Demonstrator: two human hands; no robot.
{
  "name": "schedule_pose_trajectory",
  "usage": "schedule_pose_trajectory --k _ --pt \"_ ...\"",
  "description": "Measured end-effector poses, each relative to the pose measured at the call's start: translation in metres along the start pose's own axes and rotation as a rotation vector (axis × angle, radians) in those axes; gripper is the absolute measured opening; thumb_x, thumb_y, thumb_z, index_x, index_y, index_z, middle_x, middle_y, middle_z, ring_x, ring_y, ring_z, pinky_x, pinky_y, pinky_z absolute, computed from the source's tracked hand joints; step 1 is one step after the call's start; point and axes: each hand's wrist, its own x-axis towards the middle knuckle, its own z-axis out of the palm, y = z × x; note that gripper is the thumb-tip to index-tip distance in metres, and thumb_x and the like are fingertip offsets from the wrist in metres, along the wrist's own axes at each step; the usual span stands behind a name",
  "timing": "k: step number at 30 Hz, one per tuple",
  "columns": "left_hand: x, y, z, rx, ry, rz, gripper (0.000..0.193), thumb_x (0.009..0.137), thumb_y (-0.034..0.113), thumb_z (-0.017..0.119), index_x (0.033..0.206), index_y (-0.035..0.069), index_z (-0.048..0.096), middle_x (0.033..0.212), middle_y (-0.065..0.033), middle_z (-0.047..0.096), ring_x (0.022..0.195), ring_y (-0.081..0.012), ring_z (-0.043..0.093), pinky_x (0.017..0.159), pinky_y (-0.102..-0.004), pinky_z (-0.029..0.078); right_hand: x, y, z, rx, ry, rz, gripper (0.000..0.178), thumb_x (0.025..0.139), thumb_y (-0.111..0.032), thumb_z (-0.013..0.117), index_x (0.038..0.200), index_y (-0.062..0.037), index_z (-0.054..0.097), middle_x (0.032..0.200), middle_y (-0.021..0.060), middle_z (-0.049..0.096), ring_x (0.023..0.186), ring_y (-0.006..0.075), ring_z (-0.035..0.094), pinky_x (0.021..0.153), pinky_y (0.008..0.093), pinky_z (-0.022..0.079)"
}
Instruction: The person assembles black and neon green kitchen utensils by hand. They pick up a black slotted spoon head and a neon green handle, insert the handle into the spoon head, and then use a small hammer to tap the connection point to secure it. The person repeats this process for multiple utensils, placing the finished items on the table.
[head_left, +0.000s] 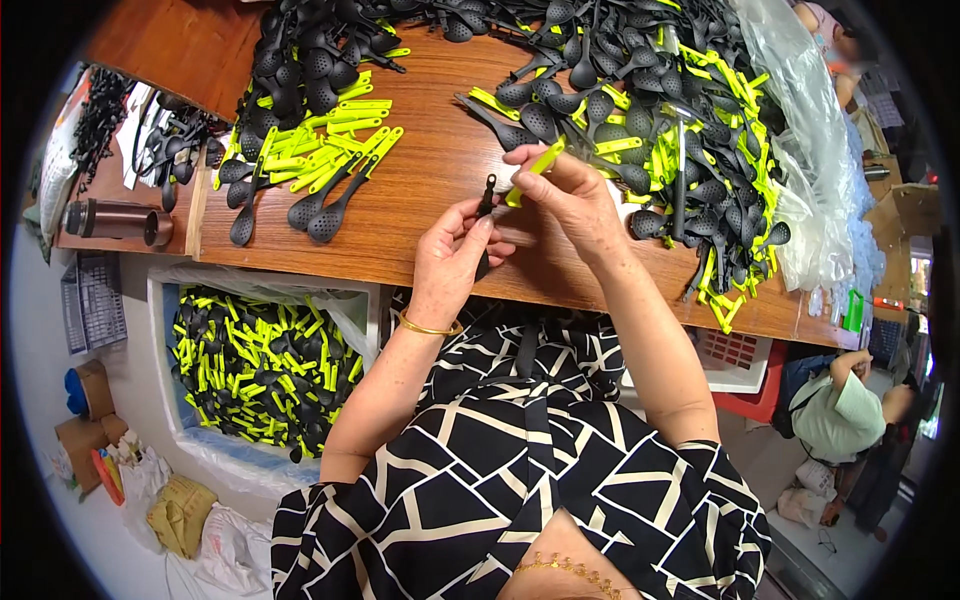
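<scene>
A wooden table [430, 130] carries black perforated spoons [326, 223] and lime-green handles [300, 148].

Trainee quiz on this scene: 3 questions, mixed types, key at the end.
1. Which hand holds the lime-green handle?
2. True or false: the left hand also holds a lime-green piece.
3. The white bin full of black-and-lime utensils is: A, to the person's left; B, to the person's right; C, straight ahead.

Key:
1. The right hand.
2. False; its piece is black.
3. A.
</scene>
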Motion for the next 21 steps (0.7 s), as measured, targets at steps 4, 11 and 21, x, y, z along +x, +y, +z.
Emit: schedule_pose_trajectory --k 4,11,21 --pt "-0.012 0.003 0.009 0.035 0.011 0.019 0.03 0.109 0.016 0.061 0.133 -0.001 0.061 0.103 -0.0072 0.073 0.09 -0.0166 0.075 0.078 -0.0266 0.058 -0.002 0.014 0.007 -0.063 -0.003 -0.061 0.019 0.094 -0.018 0.081 0.108 -0.0066 0.076 0.127 -0.0001 0.061 0.113 0.0116 0.06 0.099 0.0315 0.049" --pt "-0.021 -0.007 0.005 0.013 -0.002 0.021 0.03 0.109 0.017 0.06 0.132 -0.001 0.063 0.103 -0.0074 0.072 0.089 -0.0153 0.074 0.079 -0.0269 0.057 -0.01 0.012 0.008 0.059 -0.117 0.191 0.024 0.093 -0.01 0.081 0.116 -0.0067 0.073 0.116 -0.001 0.067 0.109 0.0109 0.064 0.098 0.0305 0.052" --pt "-0.038 0.004 0.005 0.151 -0.112 0.086 0.034 0.11 0.017 0.057 0.139 -0.002 0.059 0.11 -0.0107 0.073 0.095 -0.0184 0.075 0.086 -0.0283 0.058 -0.033 0.018 0.017 0.008 -0.097 -0.071 0.036 0.094 -0.002 0.077 0.125 -0.0036 0.06 0.103 0.0015 0.067 0.097 0.0102 0.065 0.09 0.0278 0.053"
